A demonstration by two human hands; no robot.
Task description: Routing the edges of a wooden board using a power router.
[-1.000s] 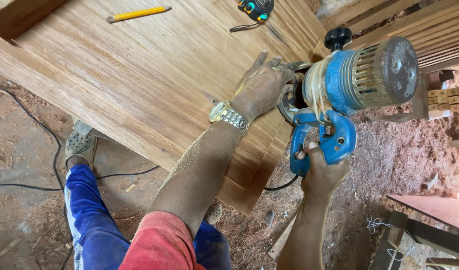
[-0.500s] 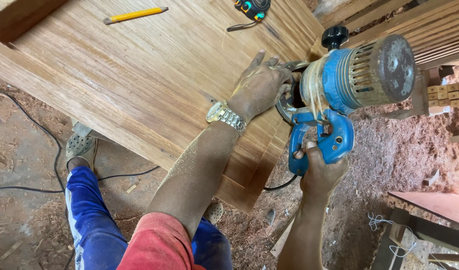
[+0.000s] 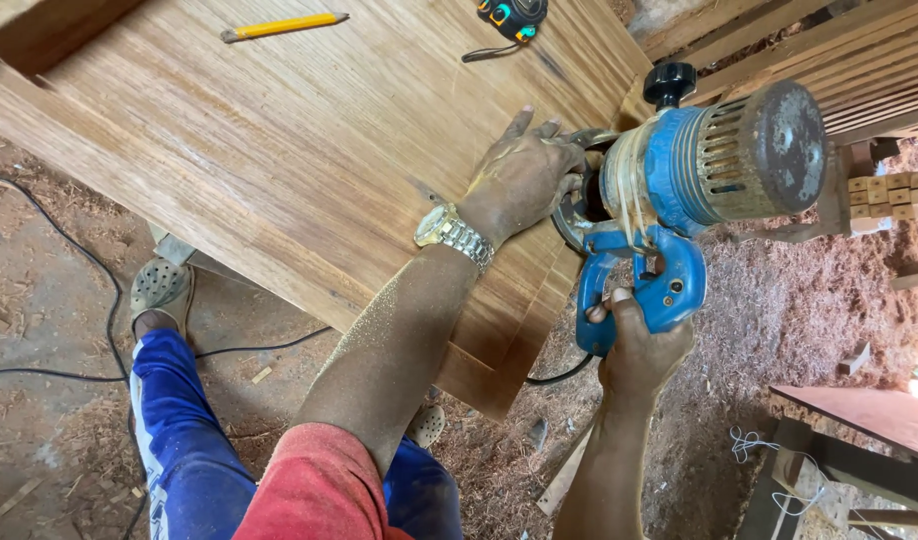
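Wooden panel (image 3: 279, 150), broad and pale brown, lying flat and filling the upper left of the view, its right edge running down toward the lower centre; pencil (image 3: 284, 25), yellow, lying on the panel near the top; tape measure (image 3: 512, 14), dark with bright accents, lying on the panel further right, partly cut off by the frame edge, its strap trailing left; slats (image 3: 829, 50), stacked beyond the panel at upper right; small wood blocks (image 3: 891, 198) sitting at the far right; sawdust (image 3: 779, 310) covering the ground below them; black cable (image 3: 109, 300) looping over the dirt floor at left; sandal (image 3: 159, 288), pale and perforated, showing under the panel edge above a blue trouser leg; reddish board (image 3: 859, 410) lying at lower right. Router (image 3: 699, 170), blue body with grey metal motor housing and a black knob on top, sitting at the panel's right edge, lying on its side as seen from above; its base is hiding behind the left hand. Left hand (image 3: 524, 175), dusted with sawdust, wearing a metal wristwatch (image 3: 454, 235), is lying flat and spread on the panel, fingers extended, pressing against the router's base. Right hand (image 3: 639, 350) is closing around the router's blue handle from below, thumb up along the grip. Labels are not legible on any item.
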